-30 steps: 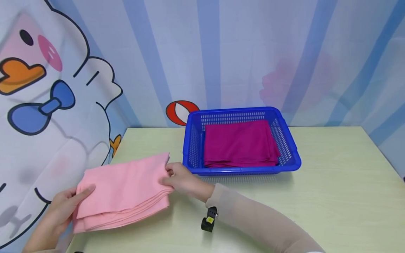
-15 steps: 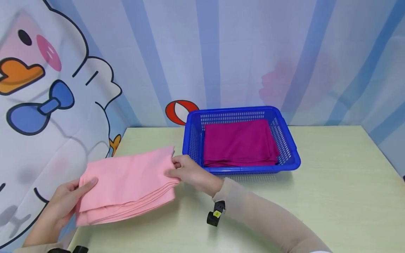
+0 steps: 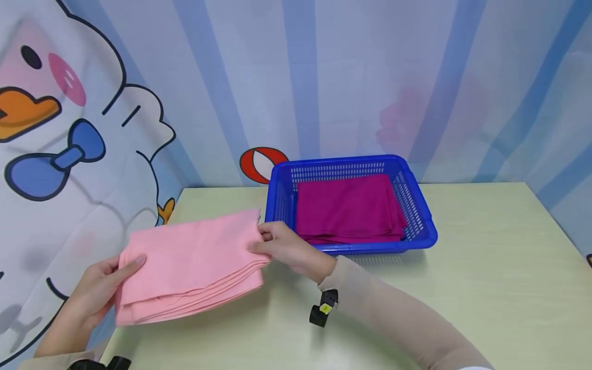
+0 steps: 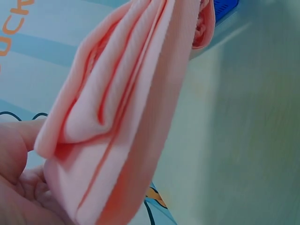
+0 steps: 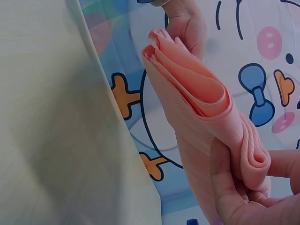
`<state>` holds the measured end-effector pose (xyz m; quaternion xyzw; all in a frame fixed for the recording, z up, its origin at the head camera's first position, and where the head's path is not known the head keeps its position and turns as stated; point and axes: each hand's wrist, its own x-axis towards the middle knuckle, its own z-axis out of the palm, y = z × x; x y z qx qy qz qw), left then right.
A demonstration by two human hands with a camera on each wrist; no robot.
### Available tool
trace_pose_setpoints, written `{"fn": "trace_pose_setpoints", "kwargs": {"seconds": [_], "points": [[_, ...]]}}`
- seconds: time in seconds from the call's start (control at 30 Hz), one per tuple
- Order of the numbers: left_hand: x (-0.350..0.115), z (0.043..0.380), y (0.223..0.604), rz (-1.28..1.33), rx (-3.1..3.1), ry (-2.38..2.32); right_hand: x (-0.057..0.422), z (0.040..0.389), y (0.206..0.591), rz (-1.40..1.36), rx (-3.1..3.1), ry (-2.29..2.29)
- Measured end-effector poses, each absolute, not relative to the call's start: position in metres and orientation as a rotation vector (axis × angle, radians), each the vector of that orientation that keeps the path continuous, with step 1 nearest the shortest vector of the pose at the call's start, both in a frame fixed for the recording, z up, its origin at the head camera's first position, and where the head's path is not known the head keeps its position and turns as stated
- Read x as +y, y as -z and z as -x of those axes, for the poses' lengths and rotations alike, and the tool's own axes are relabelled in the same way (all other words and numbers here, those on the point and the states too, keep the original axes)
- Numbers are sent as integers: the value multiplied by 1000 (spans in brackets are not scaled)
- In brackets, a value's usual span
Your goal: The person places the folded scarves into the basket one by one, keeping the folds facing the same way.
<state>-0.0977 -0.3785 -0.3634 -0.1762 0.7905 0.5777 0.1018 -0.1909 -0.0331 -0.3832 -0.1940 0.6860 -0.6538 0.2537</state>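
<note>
A folded pink cloth point(image 3: 194, 262) is held up off the table at the left, its stacked layers showing along the near edge. My left hand point(image 3: 99, 288) grips its left end, thumb lying on top. At the opposite end my right hand point(image 3: 291, 249) pinches the cloth between thumb and fingers. Up close in the left wrist view the pink cloth point(image 4: 126, 103) shows several loose folds. The right wrist view shows the rolled folds of the cloth point(image 5: 197, 93) with the right thumb point(image 5: 222, 164) pressed against them.
A blue plastic basket point(image 3: 376, 248) stands at the back middle of the pale table point(image 3: 485, 267), just beyond the right hand. Inside it lies a folded magenta cloth point(image 3: 347, 208). A printed curtain point(image 3: 347, 77) hangs behind the table and along its left side.
Both hands have carried the pink cloth a little to the right and away from me, closer to the basket. The grip at both ends stays the same.
</note>
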Motion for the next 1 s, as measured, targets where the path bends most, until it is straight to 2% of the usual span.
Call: {"fn": "trace_pose_setpoints", "kwargs": {"seconds": [1.0], "points": [[-366, 106, 363, 472, 2274, -1781, -8, 195, 376, 454, 1846, 1781]]}}
